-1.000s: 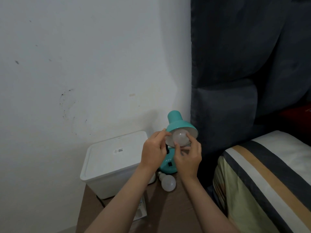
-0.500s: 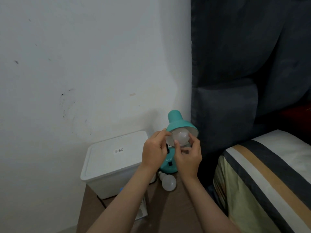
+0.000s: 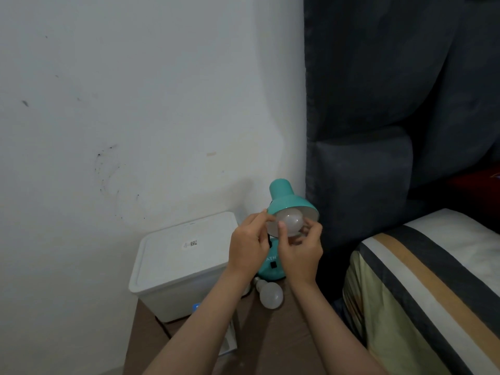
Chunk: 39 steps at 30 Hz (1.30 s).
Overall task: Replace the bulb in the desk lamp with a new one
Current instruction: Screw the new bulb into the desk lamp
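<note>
- Bulb [image 3: 289, 224] sits in the teal lamp [image 3: 290, 203] shade, its axis running up and far into the socket.
- Right hand [image 3: 300, 253] fingers [image 3: 282, 230] cup the bulb from the near side; left hand [image 3: 247, 249] pinches the shade's rim.
- Spare bulb [image 3: 270, 295] lies on the worktop [image 3: 270, 342].

Both your forearms reach up and forward, bare, converging until the hands sit side by side. Your left hand [image 3: 247, 246] shows its back to you, fingers curled, thumb and forefinger pinching at the lamp shade's rim [image 3: 272, 209]. Your right hand [image 3: 300, 253], just beside it, curls its thumb and fingertips around the bulb [image 3: 290, 222] above its palm.
</note>
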Available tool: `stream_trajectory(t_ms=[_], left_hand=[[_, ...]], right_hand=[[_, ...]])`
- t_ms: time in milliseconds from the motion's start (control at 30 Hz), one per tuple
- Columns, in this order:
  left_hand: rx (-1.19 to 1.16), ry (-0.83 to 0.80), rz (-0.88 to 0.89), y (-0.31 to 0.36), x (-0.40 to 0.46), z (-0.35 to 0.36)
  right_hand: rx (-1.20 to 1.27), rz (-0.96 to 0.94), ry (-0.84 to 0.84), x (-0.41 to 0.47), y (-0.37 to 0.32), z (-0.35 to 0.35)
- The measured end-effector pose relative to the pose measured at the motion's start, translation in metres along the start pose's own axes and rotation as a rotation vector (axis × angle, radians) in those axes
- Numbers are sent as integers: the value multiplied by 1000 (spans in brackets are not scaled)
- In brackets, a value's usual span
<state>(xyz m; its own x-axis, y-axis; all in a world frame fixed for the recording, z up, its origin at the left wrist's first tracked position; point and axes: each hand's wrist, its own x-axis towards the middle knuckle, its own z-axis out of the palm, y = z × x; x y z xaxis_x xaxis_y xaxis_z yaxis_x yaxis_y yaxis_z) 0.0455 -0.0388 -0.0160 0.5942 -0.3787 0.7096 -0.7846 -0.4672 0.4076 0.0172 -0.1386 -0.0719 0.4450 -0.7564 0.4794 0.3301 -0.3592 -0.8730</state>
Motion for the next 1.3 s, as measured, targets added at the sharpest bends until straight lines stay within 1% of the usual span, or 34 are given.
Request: stream_trajectory(t_ms=[233, 300, 400, 467, 567, 700, 733, 800, 967, 1067, 1200, 1267, 1300], left_hand=[[-13, 7, -4, -1, 0, 0], [-10, 5, -4, -1, 0, 0], [0, 4, -12, 0, 1, 0], [0, 4, -13, -1, 1, 0], [-7, 0, -9, -2, 0, 1], [-12, 8, -15, -5, -1, 2], [-11, 8, -18, -5, -1, 2], [-9, 3, -21, -5, -1, 2], [-10, 3, -18, -5, -2, 2], [-18, 8, -10, -5, -2, 3], [-18, 20, -22, -6, -1, 4], [-17, 18, -23, -7, -1, 4], [-17, 18, -23, -7, -1, 4]], right_hand=[[-26, -191, -52, -5, 13, 5], [2, -146, -45, -5, 10, 3], [-1, -3, -37, -1, 4, 2], [-21, 10, -27, -2, 0, 2], [-6, -48, 3, -5, -1, 3], [-95, -244, -61, -6, 11, 2], [-101, -252, -69, -6, 13, 2], [-79, -201, -51, -5, 12, 1], [19, 2, 1, 3, 0, -4], [8, -32, 12, 3, -1, -2], [-9, -160, -52, -3, 8, -1], [-10, -164, -59, -4, 14, -2], [-4, -137, -47, -4, 15, -2]])
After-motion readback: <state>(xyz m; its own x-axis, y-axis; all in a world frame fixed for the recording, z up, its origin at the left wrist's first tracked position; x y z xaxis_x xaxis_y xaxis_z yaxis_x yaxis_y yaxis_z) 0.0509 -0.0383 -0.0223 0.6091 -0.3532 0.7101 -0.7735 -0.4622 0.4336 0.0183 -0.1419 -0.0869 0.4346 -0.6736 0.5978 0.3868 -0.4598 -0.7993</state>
